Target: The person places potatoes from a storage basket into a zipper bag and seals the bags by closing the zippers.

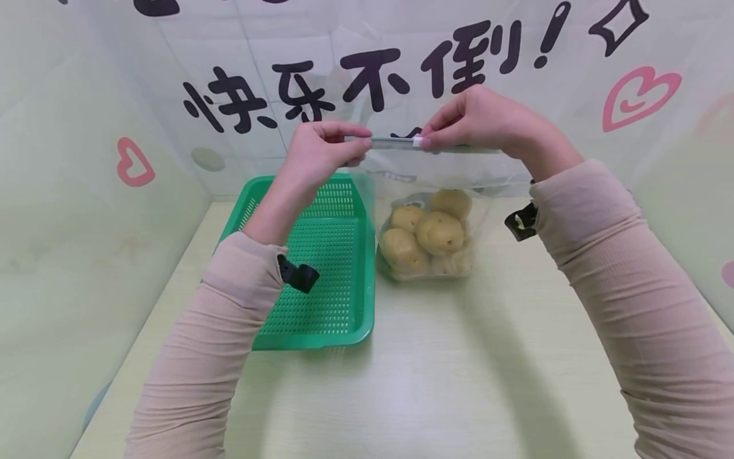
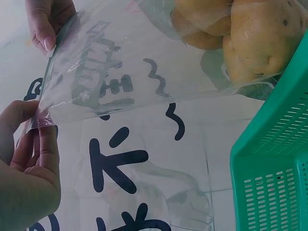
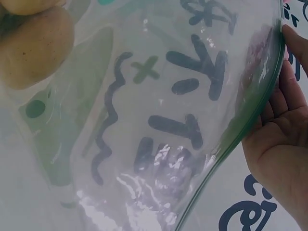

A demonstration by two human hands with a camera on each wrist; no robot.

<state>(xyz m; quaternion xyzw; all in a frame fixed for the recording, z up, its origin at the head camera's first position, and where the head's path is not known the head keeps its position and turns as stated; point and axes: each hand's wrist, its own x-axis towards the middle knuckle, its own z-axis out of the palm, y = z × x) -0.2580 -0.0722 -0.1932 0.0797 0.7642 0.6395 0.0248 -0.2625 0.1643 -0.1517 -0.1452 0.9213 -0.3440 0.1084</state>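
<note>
A clear zip bag (image 1: 395, 177) hangs upright with several potatoes (image 1: 438, 233) gathered at its bottom. My left hand (image 1: 329, 148) pinches the left end of the bag's zip strip between thumb and fingers. Partway along the strip, my right hand (image 1: 478, 124) pinches the small white slider (image 1: 418, 141). In the left wrist view both hands hold the top edge, with potatoes (image 2: 264, 38) inside at upper right. The right wrist view shows the green-edged zip strip (image 3: 226, 149) curving away from the right hand (image 3: 284, 115).
A green perforated plastic basket (image 1: 367, 306) stands on the pale table (image 1: 436, 370), left of the bag and partly behind my left forearm. A white sheet (image 1: 321, 38) with black lettering and pink hearts rises at the back.
</note>
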